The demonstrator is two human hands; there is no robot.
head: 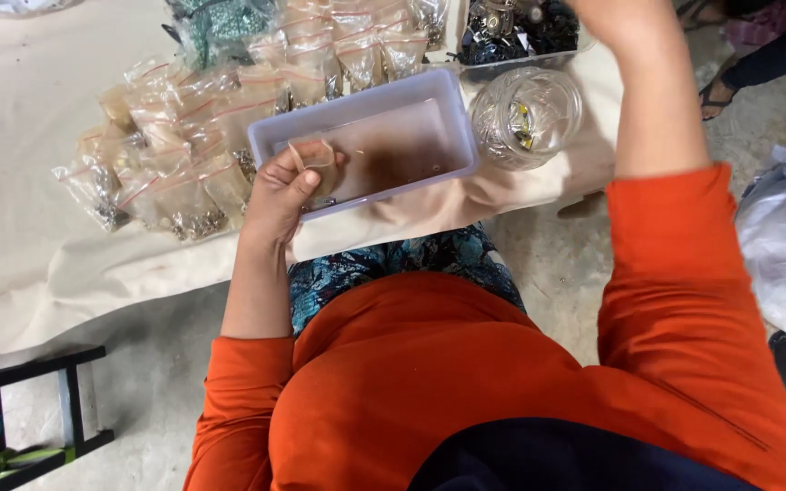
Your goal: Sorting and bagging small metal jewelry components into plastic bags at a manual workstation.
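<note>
Left hand grip pinched on tan rubber band over pale rectangular plastic tray; right hand raised beyond cut-glass jar, grip unseen.

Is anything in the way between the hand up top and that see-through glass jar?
Nothing visible. The right hand is raised at the top edge, above and just right of the clear cut-glass jar, with open space between them. The left hand holds a small clear bag over the pale plastic tray.
</note>
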